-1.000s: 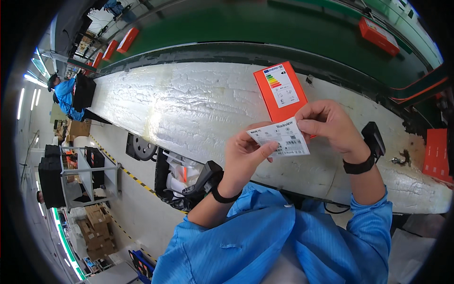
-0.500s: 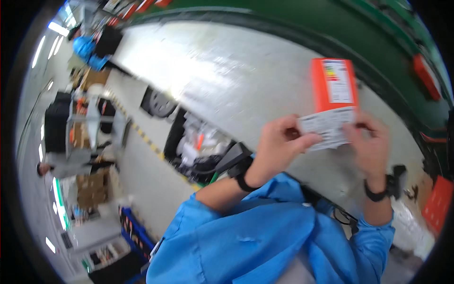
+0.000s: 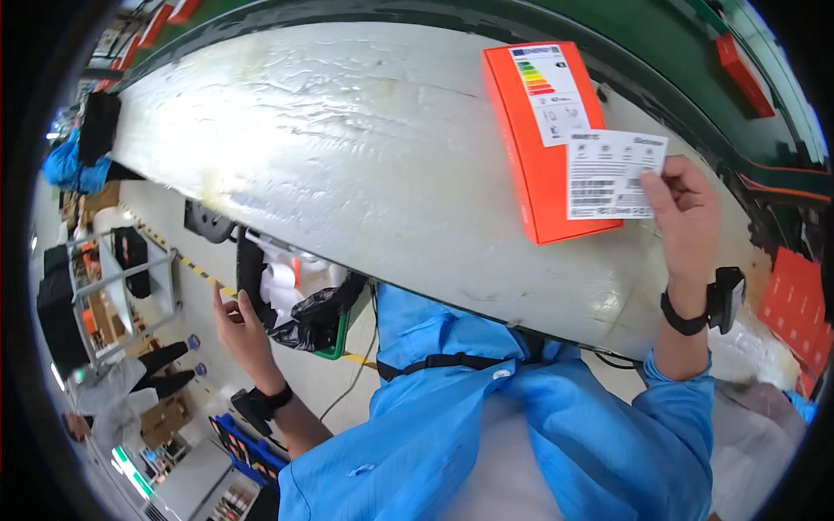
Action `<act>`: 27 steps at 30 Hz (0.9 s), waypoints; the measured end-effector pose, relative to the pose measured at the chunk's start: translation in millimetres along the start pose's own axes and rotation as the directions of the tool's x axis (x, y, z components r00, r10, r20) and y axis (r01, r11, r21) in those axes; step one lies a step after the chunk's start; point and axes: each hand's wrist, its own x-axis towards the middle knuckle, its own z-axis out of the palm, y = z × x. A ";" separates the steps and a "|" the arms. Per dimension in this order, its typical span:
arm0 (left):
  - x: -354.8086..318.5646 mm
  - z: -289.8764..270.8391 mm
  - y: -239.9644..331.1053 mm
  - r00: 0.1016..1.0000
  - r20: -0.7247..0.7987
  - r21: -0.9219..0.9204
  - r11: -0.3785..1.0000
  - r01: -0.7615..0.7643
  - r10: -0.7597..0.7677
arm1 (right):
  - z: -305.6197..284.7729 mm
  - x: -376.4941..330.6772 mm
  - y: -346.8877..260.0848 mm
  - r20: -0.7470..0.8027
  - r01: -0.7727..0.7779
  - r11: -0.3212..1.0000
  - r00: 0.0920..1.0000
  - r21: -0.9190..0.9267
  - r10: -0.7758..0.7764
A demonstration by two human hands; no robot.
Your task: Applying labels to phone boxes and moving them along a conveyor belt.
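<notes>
My right hand [image 3: 691,213] pinches the right edge of a white printed label [image 3: 612,178] between thumb and fingers. The label overlaps the lower right part of an orange-red box [image 3: 526,187] in this view; whether it touches the box I cannot tell. Higher up on the box is another white label [image 3: 547,91] with coloured bars. Off to the left, beyond the bench edge, my left hand [image 3: 243,334] is raised beside a bin [image 3: 328,339] with a black bag and white scraps. Its index finger and thumb stand apart, and nothing shows between them.
The box lies on a long pale worktop [image 3: 347,156] with a wrinkled, shiny cover. Behind it runs a green conveyor [image 3: 643,56] carrying another orange-red box [image 3: 744,76]. More orange-red packaging [image 3: 795,304] is at the right. A co-worker in blue [image 3: 74,165] is at the far left.
My left hand has let go of the label and moved left beside the bin. The label remains in my right hand, now overlapping the box's lower right. The view has shifted.
</notes>
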 end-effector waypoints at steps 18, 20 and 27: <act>-72.1 51.1 242.7 0.503 -0.136 -0.815 0.192 -0.547 0.854 | 14.6 -14.3 11.7 0.014 -0.048 0.997 0.999 -0.053 0.049; -71.8 51.2 242.7 0.499 -0.135 -0.815 0.191 -0.548 0.856 | 15.5 -14.2 10.7 0.014 -0.045 0.998 0.999 -0.051 0.046; -71.5 52.5 241.4 0.504 -0.126 -0.816 0.199 -0.542 0.855 | 17.5 -14.8 10.2 0.005 -0.043 0.995 0.999 -0.095 0.043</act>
